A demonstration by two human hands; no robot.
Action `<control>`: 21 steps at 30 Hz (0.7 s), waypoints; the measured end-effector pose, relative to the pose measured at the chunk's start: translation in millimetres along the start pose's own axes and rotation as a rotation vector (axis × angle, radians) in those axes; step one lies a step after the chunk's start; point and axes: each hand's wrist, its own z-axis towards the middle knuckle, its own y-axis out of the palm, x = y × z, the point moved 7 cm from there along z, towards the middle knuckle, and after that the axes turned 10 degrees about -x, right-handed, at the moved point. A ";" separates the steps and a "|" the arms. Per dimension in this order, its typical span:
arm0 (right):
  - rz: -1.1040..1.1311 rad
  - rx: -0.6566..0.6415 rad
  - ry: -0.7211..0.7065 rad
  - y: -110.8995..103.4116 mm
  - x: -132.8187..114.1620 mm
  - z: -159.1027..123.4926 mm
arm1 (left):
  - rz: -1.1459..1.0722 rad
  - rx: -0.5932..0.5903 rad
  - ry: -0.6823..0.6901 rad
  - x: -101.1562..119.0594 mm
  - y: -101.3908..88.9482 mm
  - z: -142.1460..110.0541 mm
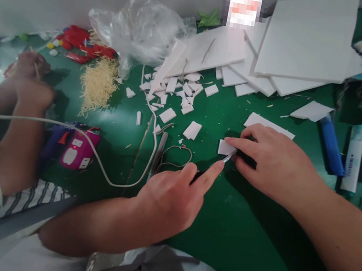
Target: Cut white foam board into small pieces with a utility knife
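Note:
My left hand (173,195) is closed round a craft knife, most of it hidden in the fist. Along its back lies my stretched index finger, and the thin blade (229,156) meets the edge of a small white foam board piece (224,148). Across from it, my right hand (261,156) pins that piece to the green table with its fingertips. Just beyond the right hand lies a longer white strip (269,124). A loose white offcut (192,130) rests left of the cut piece.
Several white boards (306,41) are stacked at the back, near scattered scraps (189,90) and a clear plastic bag (143,31). A white cable (106,178) loops at left by a magenta box (78,150). Another person's hands (33,77) work at far left. A glue stick (354,156) lies right.

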 end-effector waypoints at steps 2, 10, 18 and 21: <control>0.007 -0.003 -0.003 0.8 0.5 -0.1 | 0.008 -0.003 -0.002 0.1 -0.3 0.2; 0.016 -0.008 -0.024 0.7 1.6 -0.3 | 0.002 -0.003 -0.007 -0.3 3.0 2.1; -0.004 0.000 0.008 0.8 1.0 -1.1 | 0.002 -0.014 0.008 -0.2 2.4 -0.7; 0.002 -0.006 -0.014 1.5 1.0 -1.0 | -0.005 -0.005 0.017 -0.2 1.9 0.7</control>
